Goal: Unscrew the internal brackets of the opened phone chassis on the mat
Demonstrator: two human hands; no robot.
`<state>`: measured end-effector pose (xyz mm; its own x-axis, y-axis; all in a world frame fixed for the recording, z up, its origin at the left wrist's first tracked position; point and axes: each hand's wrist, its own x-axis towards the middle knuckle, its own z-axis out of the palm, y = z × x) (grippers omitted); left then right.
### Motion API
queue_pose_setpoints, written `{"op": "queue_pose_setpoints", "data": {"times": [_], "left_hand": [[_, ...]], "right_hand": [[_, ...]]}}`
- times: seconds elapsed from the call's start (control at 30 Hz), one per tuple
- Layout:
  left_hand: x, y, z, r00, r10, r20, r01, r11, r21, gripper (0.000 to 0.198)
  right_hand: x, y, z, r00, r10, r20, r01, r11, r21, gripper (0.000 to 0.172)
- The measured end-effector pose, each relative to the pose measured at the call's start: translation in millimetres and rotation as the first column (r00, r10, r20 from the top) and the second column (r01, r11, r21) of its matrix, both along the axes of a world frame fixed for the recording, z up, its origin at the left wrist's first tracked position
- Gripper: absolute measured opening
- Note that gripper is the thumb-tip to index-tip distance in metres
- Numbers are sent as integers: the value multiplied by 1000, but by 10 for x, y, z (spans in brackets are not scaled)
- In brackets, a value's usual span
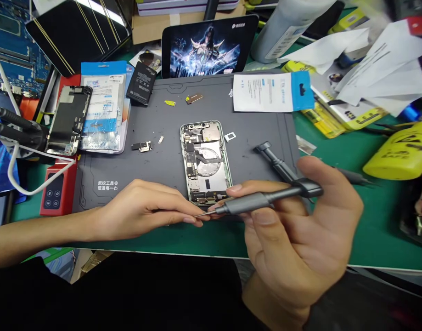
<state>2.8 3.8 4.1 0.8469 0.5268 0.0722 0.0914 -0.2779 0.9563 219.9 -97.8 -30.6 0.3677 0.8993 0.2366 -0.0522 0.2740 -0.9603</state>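
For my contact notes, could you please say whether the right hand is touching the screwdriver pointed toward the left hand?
Touching: the head view shows the right hand gripping the screwdriver by its grey handle.

This is an electronics repair workshop, or at least a phone-repair bench (383, 225): before me an opened phone (216, 148) bares its insides on a grey work mat (155, 170), with a loose battery (141, 83), a detached screen panel (65, 120) and small metal parts (144, 146) lying about. I hold a precision screwdriver (248, 202), another screwdriver (278, 164) rests on the mat, and a blue circuit board (16, 53) shows at left.
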Motion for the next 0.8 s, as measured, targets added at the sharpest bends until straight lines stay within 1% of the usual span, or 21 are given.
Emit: {"op": "queue_pose_setpoints", "data": {"times": [0.1, 0.33, 0.53, 0.7, 0.77, 0.8], "left_hand": [[-4, -6, -4, 1000, -2, 6, 2, 1000, -3, 22], [4, -11, 0, 1000, 8, -13, -8, 999, -33, 23], [-6, -11, 0, 1000, -5, 3, 5, 1000, -11, 23], [-13, -11, -23, 1000, -17, -4, 17, 1000, 11, 25], [-11, -16, -28, 999, -15, -38, 17, 998, 55, 23], [-10, -20, -28, 998, -22, -54, 27, 996, 87, 20]], "right_hand": [[13, -4, -13, 1000, 16, 3, -16, 1000, 1, 59], [48, 14, -45, 999, 41, 24, -43, 997, 57, 62], [47, 3, -54, 997, 51, 61, -54, 997, 59, 63], [121, 64, -47, 991, 22, 132, -35, 995, 95, 64], [174, 89, -55, 982, 23, 187, -50, 989, 140, 65], [194, 91, -64, 970, -2, 241, -41, 984, 172, 66]]}}
